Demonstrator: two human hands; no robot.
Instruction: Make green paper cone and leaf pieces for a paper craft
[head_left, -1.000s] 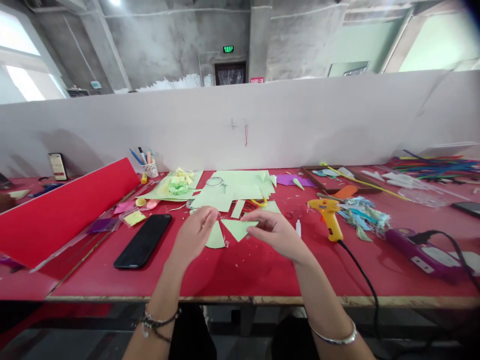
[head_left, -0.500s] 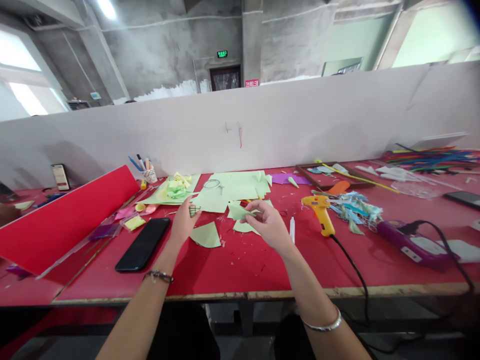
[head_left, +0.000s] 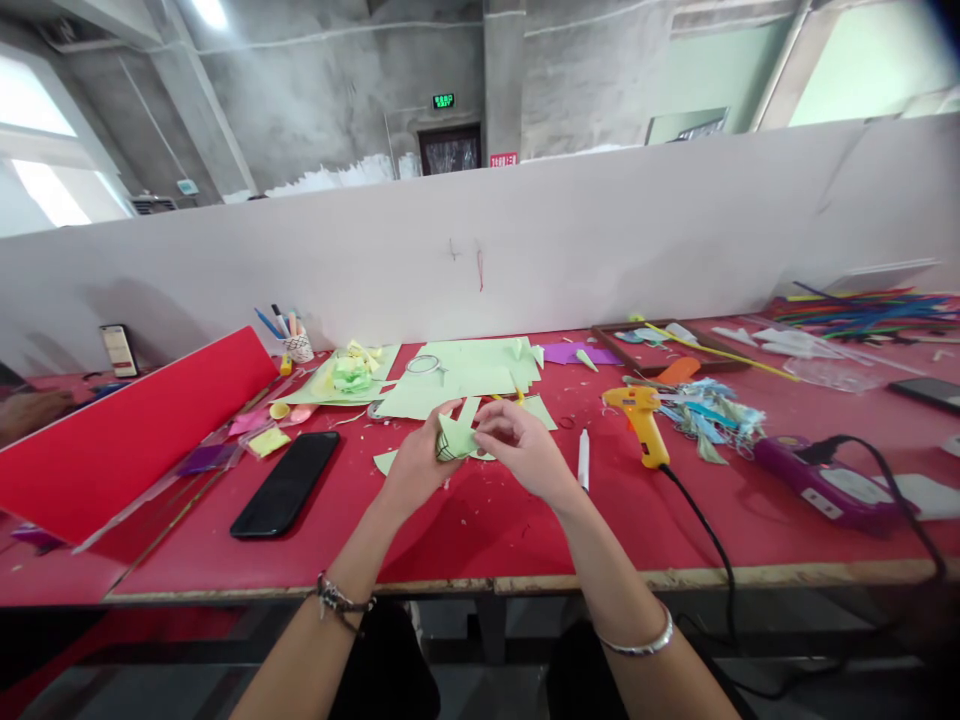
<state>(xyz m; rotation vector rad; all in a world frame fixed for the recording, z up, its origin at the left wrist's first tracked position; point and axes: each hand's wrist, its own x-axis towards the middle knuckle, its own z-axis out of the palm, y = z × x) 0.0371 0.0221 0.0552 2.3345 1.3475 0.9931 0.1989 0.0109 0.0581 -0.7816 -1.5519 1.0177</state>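
My left hand (head_left: 415,467) is closed around a small piece with dark grid lines (head_left: 447,450); whether that is wire or drawn paper I cannot tell. Against it rests a pale green paper piece (head_left: 454,433), pinched at its right side by the fingertips of my right hand (head_left: 523,446). Both hands meet just above the red table, with fingers partly hiding the pieces. Below them, a green paper cutout (head_left: 385,461) shows only its edge. Behind lie green paper sheets (head_left: 480,362), with a metal ring (head_left: 424,365) on top.
A black phone (head_left: 286,484) lies left of my hands, beside a leaning red board (head_left: 150,430). To the right are a white pen (head_left: 583,459), a yellow glue gun (head_left: 640,420) with its cord, and a purple device (head_left: 821,480). A white partition (head_left: 360,270) stands behind.
My left hand has moved right with the grid-lined piece and now meets my right hand. The green paper in my right hand is now against that piece.
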